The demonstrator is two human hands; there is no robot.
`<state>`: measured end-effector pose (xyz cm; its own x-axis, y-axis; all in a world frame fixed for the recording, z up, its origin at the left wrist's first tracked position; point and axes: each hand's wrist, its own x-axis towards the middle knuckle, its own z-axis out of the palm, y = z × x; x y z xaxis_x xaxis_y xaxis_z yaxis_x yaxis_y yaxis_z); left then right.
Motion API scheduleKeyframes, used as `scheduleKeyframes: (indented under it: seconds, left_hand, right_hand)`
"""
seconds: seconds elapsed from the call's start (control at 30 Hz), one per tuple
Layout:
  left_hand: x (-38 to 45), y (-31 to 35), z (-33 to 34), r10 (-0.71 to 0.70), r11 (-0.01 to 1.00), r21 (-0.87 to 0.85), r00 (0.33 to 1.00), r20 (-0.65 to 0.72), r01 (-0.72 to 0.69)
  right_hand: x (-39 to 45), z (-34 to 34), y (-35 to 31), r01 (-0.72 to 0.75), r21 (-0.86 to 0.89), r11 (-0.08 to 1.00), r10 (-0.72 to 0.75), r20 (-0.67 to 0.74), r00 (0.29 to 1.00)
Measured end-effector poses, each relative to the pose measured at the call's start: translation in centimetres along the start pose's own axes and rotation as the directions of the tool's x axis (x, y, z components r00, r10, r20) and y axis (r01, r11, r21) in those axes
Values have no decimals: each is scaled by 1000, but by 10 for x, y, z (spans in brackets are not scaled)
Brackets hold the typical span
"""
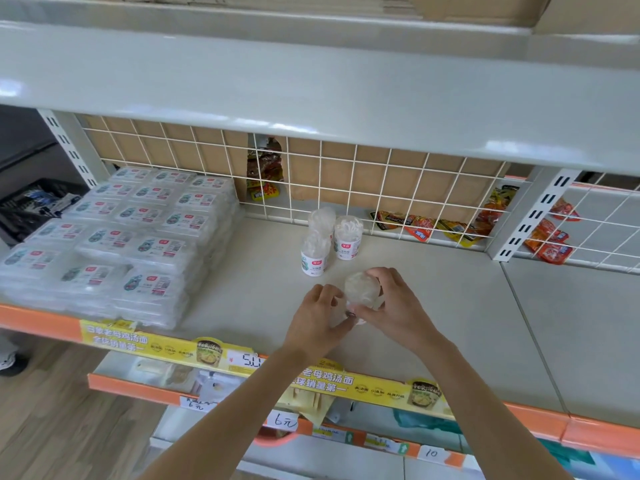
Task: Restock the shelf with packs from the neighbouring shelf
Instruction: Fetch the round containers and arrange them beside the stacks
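Reaching in from the bottom edge with forearms converging, the left hand [320, 315] and right hand [391, 303] meet above the pale grey shelf [433, 306], fingers curled around a clear plastic tub [362, 289] held between them just above the board. Behind it three more tubs [327, 239] stand upright in a tight cluster, cylindrical and translucent with white labels, while glossy flat packs [114, 237] lie stacked in rows on the shelf's left side. A white wire grid [346, 178] backs the shelf, with crinkled red and yellow sachets [440, 225] beyond it.
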<state>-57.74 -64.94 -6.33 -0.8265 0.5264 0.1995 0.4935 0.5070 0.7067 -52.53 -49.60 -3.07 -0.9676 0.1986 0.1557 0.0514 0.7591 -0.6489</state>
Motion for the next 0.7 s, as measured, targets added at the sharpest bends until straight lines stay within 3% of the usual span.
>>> scheduleKeyframes:
  seconds: [0.13, 0.43, 0.6, 0.7]
  left_hand:
    - [-1, -16, -18, 46, 986, 156, 997, 66, -56]
    - [-7, -30, -41, 198, 913, 304, 946, 257, -274]
    - [-3, -35, -43, 235, 875, 339, 916, 325, -345]
    - [3, -34, -44, 287, 846, 338, 887, 361, -412]
  right_hand:
    - [22, 8, -5, -38, -66, 997, 36, -45, 998]
    - [72, 26, -19, -178, -84, 981, 167, -118, 979]
    - [56, 26, -24, -245, -41, 969, 239, -110, 965]
    - [24, 26, -18, -226, -173, 959, 216, -74, 973]
